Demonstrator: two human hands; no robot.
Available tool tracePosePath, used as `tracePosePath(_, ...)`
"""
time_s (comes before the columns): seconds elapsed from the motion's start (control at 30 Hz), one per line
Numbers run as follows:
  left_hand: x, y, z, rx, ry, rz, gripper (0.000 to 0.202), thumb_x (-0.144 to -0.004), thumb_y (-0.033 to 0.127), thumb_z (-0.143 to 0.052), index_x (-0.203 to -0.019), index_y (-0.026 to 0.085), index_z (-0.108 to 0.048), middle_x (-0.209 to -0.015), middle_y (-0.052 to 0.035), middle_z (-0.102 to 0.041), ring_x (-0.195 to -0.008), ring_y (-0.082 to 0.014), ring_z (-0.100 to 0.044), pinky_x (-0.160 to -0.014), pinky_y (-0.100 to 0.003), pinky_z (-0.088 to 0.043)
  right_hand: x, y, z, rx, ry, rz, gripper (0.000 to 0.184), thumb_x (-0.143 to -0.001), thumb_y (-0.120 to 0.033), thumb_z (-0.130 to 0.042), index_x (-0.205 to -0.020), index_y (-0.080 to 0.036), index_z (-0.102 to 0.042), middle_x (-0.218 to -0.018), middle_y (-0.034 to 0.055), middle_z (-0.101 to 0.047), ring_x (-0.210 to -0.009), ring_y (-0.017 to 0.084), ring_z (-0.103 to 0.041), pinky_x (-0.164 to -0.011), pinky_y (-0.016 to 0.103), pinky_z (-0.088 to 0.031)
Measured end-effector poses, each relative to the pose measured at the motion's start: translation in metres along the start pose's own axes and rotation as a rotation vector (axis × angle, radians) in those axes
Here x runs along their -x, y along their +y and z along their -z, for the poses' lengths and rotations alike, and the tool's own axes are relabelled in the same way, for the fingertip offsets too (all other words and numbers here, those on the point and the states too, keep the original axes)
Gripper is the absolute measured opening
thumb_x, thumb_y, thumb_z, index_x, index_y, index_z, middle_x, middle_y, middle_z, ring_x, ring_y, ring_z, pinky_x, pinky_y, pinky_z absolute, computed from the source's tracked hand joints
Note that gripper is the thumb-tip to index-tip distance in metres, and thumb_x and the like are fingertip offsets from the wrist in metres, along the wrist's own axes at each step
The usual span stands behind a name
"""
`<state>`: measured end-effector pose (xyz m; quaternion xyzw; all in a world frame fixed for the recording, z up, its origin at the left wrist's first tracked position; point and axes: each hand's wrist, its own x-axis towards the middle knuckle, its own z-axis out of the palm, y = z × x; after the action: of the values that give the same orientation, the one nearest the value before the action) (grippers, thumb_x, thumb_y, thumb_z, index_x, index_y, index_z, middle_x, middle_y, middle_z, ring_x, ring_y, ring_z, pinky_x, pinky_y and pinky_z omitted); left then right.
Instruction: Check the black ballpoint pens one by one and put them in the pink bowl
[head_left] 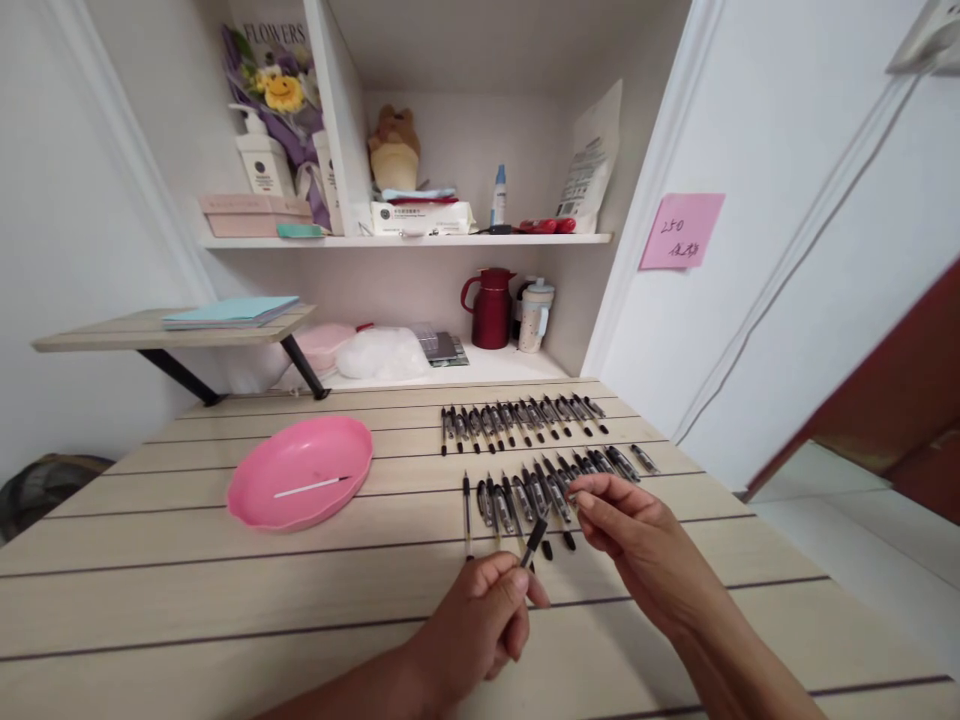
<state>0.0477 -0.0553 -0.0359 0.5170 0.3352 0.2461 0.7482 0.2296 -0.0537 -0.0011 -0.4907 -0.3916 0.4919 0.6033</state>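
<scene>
My left hand [491, 605] is closed around a pen barrel [534, 540] with a black grip, its grip end pointing up and to the right. Up and to the right of it, my right hand [637, 530] pinches thumb and forefinger together; a tiny piece may be between them, too small to name. Beneath and beyond both hands lies a near row of pens [521, 500], with clear barrels, black ends and several caps. Farther back is a second row of pens [517, 422]. To the left, a pink dish [300, 440] holds a thin white pen refill [311, 487].
A small raised shelf [97, 335] bears blue paper [229, 312] at the table's left. Behind the slatted tabletop stand a red jug [491, 310], a tumbler [535, 318] and a white plastic bag [382, 354]. A pink note [682, 230] is on the right wall.
</scene>
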Motion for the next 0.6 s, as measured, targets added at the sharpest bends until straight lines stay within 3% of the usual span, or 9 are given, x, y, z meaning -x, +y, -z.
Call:
tracePosePath(0.23,0.002,0.001,-0.004,-0.008,-0.009,-0.014,0.032,-0.08,0.045,-0.042,-0.081,0.014,-0.05,-0.043,0.0093,-0.04,-0.028,-0.0012,-0.019,-0.031,-0.018,-0.011,0.0,-0.003,-0.009,0.0,0.005,-0.02,0.034,-0.059,-0.035,-0.073,-0.086,-0.018,-0.063,-0.07,-0.0008,-0.055,-0.047,0.006,-0.038,-0.043,0.021,-0.029)
tracePosePath(0.6,0.001,0.002,-0.002,-0.082,-0.017,-0.007,0.028,-0.083,0.039,-0.038,-0.079,0.015,-0.05,-0.042,0.0086,-0.041,-0.028,-0.0024,-0.021,-0.034,-0.019,-0.014,0.005,0.007,-0.008,0.017,-0.117,-0.071,0.039,-0.061,-0.035,-0.072,-0.095,-0.019,-0.061,-0.069,-0.0018,-0.053,-0.05,0.006,-0.037,-0.043,0.02,-0.026)
